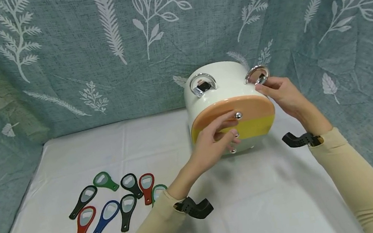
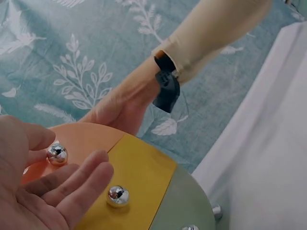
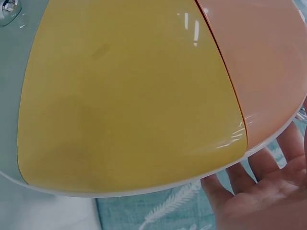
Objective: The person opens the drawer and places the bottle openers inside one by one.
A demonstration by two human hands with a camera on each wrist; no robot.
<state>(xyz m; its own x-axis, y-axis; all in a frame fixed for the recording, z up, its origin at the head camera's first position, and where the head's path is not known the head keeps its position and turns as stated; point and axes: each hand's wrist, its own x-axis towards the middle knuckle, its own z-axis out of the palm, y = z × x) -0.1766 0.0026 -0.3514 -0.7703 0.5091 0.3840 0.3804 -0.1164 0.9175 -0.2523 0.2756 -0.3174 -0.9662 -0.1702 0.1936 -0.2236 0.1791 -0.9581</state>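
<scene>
A rounded white mini drawer cabinet has an orange drawer, a yellow drawer and a grey-green one below, each with a silver ball knob. My left hand is at the front, fingers extended; its forefinger touches the orange drawer's knob and its thumb is near the yellow drawer's knob. At the top right, my right hand holds the chrome ring handle between thumb and fingers. Its other fingers lie along the cabinet's side, tips partly hidden in the right wrist view.
Several bottle openers with red, blue, green and black handles lie on the white tablecloth at left. One green opener is partly covered by my left sleeve. A second chrome ring tops the cabinet's left. A patterned curtain hangs behind.
</scene>
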